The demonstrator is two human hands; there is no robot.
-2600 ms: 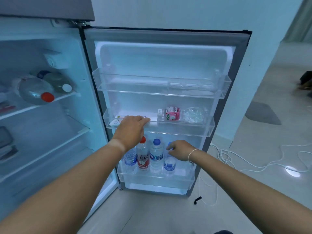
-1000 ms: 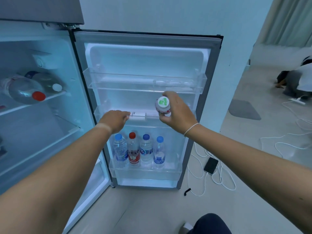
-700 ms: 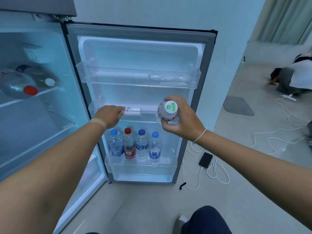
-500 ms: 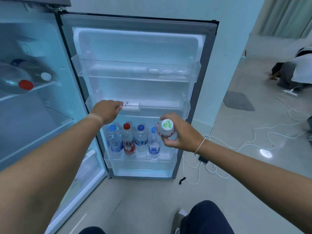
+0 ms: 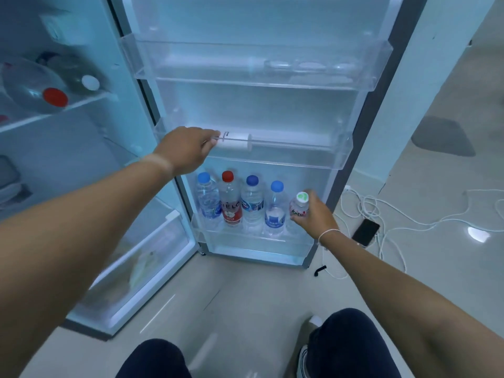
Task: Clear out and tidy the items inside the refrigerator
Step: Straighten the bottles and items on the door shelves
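Labels: "IELO" on our red-capped bottle (image 5: pixel 230 201) | right hand (image 5: pixel 313 214) wraps small green-lidded bottle (image 5: pixel 300 205) at bottom door shelf (image 5: pixel 256 241); left hand (image 5: pixel 185 150) pinches white tube (image 5: pixel 234 140)

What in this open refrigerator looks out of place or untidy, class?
Two large clear plastic bottles, one red-capped and one white-capped, lie on their sides on the upper inner shelf, caps outward, unlike the four small bottles standing upright in the bottom door bin. Nothing looks spilled or broken.
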